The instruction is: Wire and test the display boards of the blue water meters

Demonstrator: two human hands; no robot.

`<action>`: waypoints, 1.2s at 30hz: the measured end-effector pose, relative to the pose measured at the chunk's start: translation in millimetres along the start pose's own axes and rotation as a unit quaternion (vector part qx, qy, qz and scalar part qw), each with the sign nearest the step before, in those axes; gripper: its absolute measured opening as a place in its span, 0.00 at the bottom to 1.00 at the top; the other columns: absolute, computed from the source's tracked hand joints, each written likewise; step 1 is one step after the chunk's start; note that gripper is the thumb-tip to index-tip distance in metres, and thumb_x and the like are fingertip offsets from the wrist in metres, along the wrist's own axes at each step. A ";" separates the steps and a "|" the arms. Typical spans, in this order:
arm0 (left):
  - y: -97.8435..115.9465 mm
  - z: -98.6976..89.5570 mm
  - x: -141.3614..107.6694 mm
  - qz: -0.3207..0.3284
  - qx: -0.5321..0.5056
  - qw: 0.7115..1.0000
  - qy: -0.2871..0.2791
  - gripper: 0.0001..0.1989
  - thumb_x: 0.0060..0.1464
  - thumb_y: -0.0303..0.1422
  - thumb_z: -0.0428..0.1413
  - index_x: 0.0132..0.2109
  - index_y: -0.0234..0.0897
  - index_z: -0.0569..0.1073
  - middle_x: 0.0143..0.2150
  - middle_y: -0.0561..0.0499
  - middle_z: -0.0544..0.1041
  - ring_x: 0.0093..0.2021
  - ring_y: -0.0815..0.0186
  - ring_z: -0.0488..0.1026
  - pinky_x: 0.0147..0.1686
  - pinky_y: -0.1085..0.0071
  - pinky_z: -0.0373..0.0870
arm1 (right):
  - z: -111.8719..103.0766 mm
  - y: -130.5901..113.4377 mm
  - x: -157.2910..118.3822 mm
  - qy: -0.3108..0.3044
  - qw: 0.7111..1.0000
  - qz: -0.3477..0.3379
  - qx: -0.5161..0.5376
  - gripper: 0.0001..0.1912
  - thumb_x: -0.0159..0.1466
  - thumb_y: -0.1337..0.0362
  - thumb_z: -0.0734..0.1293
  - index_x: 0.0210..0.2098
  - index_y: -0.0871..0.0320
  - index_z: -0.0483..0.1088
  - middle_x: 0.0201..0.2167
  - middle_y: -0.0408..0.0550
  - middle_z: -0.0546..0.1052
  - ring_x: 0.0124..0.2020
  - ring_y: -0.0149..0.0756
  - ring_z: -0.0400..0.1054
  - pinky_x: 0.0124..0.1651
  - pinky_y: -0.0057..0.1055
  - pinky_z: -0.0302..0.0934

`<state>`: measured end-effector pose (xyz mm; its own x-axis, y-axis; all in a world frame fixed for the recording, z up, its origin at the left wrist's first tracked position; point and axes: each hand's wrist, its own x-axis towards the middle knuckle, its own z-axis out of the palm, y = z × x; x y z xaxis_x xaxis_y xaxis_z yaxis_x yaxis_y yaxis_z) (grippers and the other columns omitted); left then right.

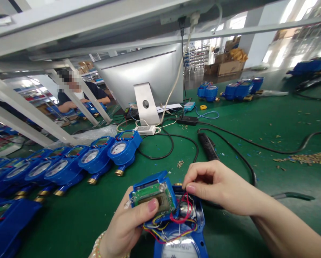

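Observation:
My left hand (128, 224) grips a blue-framed circuit board (146, 190) with a small display, its thumb pressed over the display. Beneath and beside the board lies an opened blue water meter (200, 234), with a clear round dial at its near end. Red, yellow and white wires run between board and meter. At the meter's open compartment, my right hand (216, 182) pinches thumb and forefinger together at the top of the red wires (188, 209). A black-handled corded tool (208, 146) lies just beyond my right hand.
Several blue meters (124, 150) stand in a row on the left of the green table (163, 179). Behind are a monitor (146, 77), cables and a white adapter (145, 130). Loose screws (310, 157) are scattered right. A person (82, 93) sits across, beyond white frame posts.

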<state>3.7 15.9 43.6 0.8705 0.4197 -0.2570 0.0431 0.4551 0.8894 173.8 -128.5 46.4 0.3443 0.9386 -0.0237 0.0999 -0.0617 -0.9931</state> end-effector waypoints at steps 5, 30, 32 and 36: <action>-11.9 -18.8 -4.7 0.025 -0.009 1.000 0.011 0.15 0.48 0.39 0.63 0.43 0.38 0.80 0.39 0.43 0.82 0.42 0.49 0.78 0.40 0.62 0.77 | 1.2 3.3 1.2 -0.021 1.000 -0.011 -0.019 0.12 0.62 0.59 0.67 0.34 0.64 0.75 0.31 0.49 0.74 0.32 0.36 0.66 0.35 0.29 0.60; -20.9 -8.2 -0.4 0.094 -0.066 0.989 0.098 0.11 0.50 0.35 0.64 0.41 0.38 0.79 0.38 0.48 0.82 0.40 0.56 0.79 0.41 0.64 0.78 | 25.2 3.0 -5.1 0.110 0.959 -0.217 -0.148 0.09 0.65 0.74 0.63 0.42 0.56 0.71 0.46 0.44 0.71 0.49 0.34 0.63 0.53 0.35 0.55; -17.8 0.8 3.9 0.102 -0.091 0.982 0.128 0.12 0.49 0.37 0.64 0.41 0.36 0.79 0.37 0.47 0.82 0.39 0.55 0.79 0.40 0.64 0.78 | 22.9 0.5 -9.6 0.130 0.944 -0.259 -0.155 0.09 0.66 0.73 0.62 0.43 0.56 0.70 0.45 0.43 0.72 0.48 0.32 0.64 0.51 0.32 0.56; -16.0 7.2 7.7 0.116 -0.104 0.976 0.149 0.11 0.48 0.37 0.64 0.36 0.33 0.80 0.33 0.47 0.82 0.37 0.56 0.79 0.38 0.65 0.77 | 34.2 -0.5 -10.4 0.122 0.912 -0.311 -0.236 0.08 0.61 0.72 0.68 0.41 0.58 0.69 0.41 0.43 0.74 0.42 0.33 0.66 0.46 0.33 0.57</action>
<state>13.3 6.3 30.0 0.6619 0.7267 -0.1838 -0.2654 0.4565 0.8492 138.3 -126.6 43.2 0.2757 0.7419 0.6112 0.7186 0.2632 -0.6437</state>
